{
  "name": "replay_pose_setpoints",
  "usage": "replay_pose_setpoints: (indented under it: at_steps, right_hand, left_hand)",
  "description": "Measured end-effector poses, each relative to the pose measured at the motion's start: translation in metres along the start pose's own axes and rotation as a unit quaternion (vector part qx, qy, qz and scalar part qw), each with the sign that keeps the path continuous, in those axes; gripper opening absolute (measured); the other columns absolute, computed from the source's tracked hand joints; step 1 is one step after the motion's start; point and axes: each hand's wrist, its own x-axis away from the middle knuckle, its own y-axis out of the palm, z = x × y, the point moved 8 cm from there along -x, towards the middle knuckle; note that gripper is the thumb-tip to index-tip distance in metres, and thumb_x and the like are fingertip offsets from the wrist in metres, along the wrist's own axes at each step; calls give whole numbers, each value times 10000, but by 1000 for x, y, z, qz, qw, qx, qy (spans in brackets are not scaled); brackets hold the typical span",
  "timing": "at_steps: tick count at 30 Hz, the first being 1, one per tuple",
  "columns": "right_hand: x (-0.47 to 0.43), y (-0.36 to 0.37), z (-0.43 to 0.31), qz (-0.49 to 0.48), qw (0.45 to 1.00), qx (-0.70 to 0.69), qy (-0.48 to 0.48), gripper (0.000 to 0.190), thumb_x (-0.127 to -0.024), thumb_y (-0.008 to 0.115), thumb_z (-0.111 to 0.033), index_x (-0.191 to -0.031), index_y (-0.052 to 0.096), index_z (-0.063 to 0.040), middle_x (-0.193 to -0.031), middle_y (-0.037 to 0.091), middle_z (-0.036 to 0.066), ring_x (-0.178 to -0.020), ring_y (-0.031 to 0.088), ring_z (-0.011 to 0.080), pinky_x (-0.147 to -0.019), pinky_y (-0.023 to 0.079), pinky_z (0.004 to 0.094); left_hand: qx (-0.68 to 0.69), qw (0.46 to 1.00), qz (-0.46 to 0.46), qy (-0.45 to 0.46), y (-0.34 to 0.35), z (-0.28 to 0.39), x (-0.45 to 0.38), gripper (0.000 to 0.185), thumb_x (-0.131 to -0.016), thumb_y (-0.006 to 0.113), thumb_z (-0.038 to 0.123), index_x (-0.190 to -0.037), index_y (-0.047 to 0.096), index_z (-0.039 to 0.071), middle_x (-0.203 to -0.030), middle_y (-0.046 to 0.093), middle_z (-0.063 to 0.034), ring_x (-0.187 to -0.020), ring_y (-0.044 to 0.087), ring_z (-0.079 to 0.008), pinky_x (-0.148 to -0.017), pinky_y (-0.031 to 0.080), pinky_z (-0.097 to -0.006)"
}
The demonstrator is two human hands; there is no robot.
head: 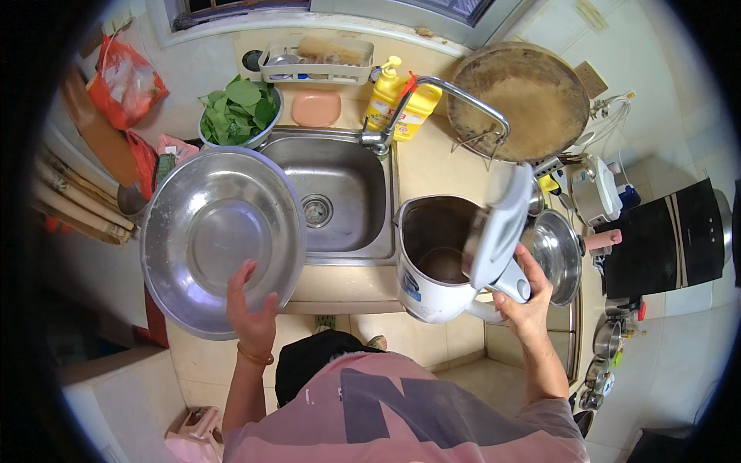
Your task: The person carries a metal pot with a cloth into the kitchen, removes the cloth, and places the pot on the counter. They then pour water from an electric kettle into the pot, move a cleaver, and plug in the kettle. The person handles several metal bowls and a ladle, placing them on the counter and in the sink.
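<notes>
My right hand (527, 298) grips the white electric kettle (433, 302) at the top of its handle, by the hinge. The kettle's pale lid (502, 228) stands raised and looks slightly blurred, so the dark metal inside is visible. Whether it holds water I cannot tell. My left hand (253, 309) is held out with its fingers apart, in front of the near right rim of a wide stainless steel basin (173, 249). Nothing is in that hand; whether it touches the basin is unclear. Between the basin and kettle lies the steel sink (353, 197) with its round drain strainer (318, 210).
The chrome faucet (463, 92) has its spout turned right, over the counter. Behind the sink stand a bowl of green leaves (240, 110), a pink soap dish (316, 107) and yellow detergent bottles (382, 95). A round wooden chopping board (521, 104) leans against the wall.
</notes>
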Motion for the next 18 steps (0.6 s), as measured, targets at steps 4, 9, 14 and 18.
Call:
replay_pose_setpoints:
  at_steps: [4,9,14,18]
  right_hand:
    - [-20,16,-5,-27,997,68,36,852,-689,799,-127,-1388,351,63,-1047,640,126,-915,596,132,-838,473,277]
    - [-35,30,-6,-42,995,80,42,816,-699,775,-73,-1387,355,59,-1014,649,120,-880,601,121,-808,483,261]
    - [-40,31,-3,-45,992,107,46,809,-698,773,-69,-1383,362,60,-1018,647,119,-899,597,125,-824,478,264]
    - [-39,31,-2,-37,993,108,42,805,-694,775,-76,-1378,372,59,-1039,641,121,-927,591,130,-846,469,269]
  left_hand:
    - [2,1000,9,-19,-4,-11,2,528,-820,666,172,-1275,477,-18,-1176,578,-154,-1082,544,-281,-960,405,-381]
    - [13,999,10,-41,-7,-27,-1,518,-827,655,179,-1273,477,-17,-1180,575,-157,-1082,543,-275,-955,406,-377]
    - [40,998,12,-51,-5,-32,0,516,-815,647,162,-1270,480,-14,-1181,575,-158,-1083,543,-274,-964,401,-376]
    - [40,998,12,-55,-3,-34,-2,520,-808,649,158,-1269,481,-13,-1180,575,-157,-1084,544,-273,-968,401,-376]
